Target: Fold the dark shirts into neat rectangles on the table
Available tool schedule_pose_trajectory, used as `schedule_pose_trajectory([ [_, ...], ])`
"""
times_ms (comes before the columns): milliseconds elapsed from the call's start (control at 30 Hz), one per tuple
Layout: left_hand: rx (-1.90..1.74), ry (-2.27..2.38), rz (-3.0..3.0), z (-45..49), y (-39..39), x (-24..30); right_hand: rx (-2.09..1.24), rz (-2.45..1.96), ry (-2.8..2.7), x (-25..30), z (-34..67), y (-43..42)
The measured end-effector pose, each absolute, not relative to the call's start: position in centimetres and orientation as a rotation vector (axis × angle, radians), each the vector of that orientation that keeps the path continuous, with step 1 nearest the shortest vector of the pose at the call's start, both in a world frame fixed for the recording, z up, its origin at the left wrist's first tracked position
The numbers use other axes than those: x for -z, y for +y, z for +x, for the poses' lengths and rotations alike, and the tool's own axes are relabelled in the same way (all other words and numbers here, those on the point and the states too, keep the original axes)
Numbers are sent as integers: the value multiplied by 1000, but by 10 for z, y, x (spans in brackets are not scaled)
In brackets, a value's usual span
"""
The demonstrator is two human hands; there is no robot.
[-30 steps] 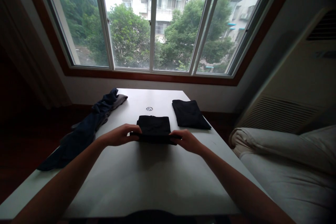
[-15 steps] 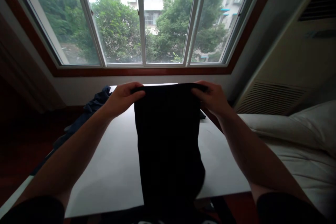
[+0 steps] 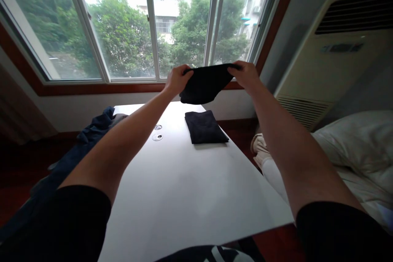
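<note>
Both my hands pinch the top edge of a black garment (image 3: 204, 86), stretched between them in the air near the window. My left hand (image 3: 179, 80) is closed on its left corner and my right hand (image 3: 245, 74) on its right corner. The cloth swings away from me, so its lower part looks short; its exact kind does not show. Below it, a dark folded garment (image 3: 206, 127) lies as a flat square near the right edge of the white table (image 3: 184, 196).
Dark blue clothes (image 3: 92, 135) are heaped along the table's left side. Two round metal discs (image 3: 157, 137) sit on the tabletop. A cream cushioned seat (image 3: 362, 151) stands at the right, with an air conditioner (image 3: 344, 49) behind it. The window (image 3: 147, 28) is ahead.
My hands have lifted the black garment up and forward. Its hanging length has swung away from me, and the folded garment on the table has come into view.
</note>
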State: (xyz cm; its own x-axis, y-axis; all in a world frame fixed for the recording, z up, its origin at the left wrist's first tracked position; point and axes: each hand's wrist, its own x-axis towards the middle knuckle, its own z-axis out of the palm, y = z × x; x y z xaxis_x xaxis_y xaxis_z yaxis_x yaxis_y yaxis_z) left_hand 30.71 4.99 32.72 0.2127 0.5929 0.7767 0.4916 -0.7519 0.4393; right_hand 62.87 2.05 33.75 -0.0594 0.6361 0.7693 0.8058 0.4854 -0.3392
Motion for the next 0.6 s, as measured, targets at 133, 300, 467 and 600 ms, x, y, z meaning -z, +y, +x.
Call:
schedule_pose_trajectory([
  [133,-1280,1169,2480,337,31,-229,359,-1803,-2012,-263,640,1],
  [300,-867,1259,2555,358,-6,-101,15,-2035,-2451,-154,635,-22],
  [467,-546,1285,2714,357,-16,-53,-143,-2228,-2558,-117,634,-13],
  [600,-597,1270,2684,350,-11,-54,-11,-2247,-2474,-127,630,-8],
])
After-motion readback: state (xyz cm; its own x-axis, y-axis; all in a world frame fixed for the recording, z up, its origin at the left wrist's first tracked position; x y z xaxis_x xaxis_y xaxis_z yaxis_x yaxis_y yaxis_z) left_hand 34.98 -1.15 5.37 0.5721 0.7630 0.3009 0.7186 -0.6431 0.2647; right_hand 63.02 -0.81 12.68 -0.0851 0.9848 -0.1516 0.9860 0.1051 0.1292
